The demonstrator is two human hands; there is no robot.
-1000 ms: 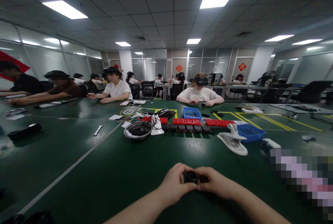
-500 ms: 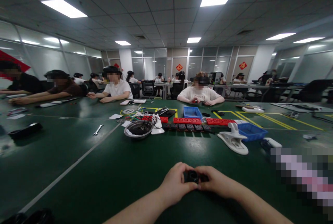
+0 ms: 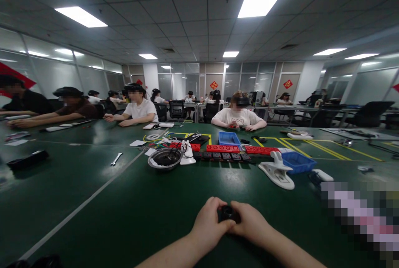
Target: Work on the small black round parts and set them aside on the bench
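A small black round part with a hollow at its top [image 3: 228, 211] is held between my two hands, low over the green table [image 3: 131, 218]. My left hand [image 3: 210, 220] closes on its left side, the thumb along the near edge. From the other side my right hand [image 3: 248, 220] wraps its fingers and thumb around it. Much of the part is hidden by my fingers, and I cannot tell its exact kind.
Beyond my hands stand a metal bowl [image 3: 165, 168] with black cables, a white clip base [image 3: 277, 173], red socket strips [image 3: 222, 148] and blue trays [image 3: 297, 164]. A wrench [image 3: 116, 159] lies to the left. Co-workers sit at the far side and along the left.
My right hand has shifted slightly and its fingers now wrap closer around the black part. The view has tilted up a little; the black part stays between both hands.
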